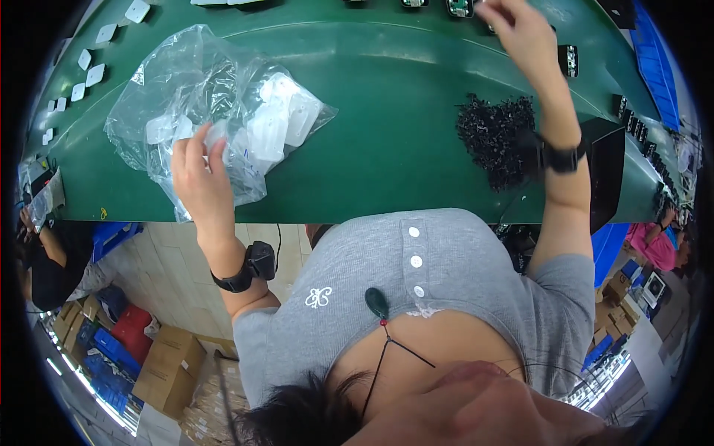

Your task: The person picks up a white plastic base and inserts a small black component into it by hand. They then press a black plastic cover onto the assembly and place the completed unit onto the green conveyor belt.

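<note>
My left hand (pixel 201 175) rests at the near side of a clear plastic bag (pixel 212 85), fingers bent and spread over it. White plastic covers (pixel 271 123) lie in the bag, close to my fingertips. At the far right, my right hand (pixel 524 37) reaches over a row of small black housings, its fingers closed together beside a housing with a green circuit board (pixel 460 7). Whatever those fingers hold is too small and blurred to make out. Below my right hand, a pile of small black parts (pixel 494 137) lies on the green table (pixel 372 141), next to my forearm.
White covers (pixel 95 74) stand in a curved line along the left. More black housings (pixel 569 61) run down the right side. A black box (pixel 604 171) stands beyond my right forearm. Cardboard boxes (pixel 169 368) and other people are at the sides.
</note>
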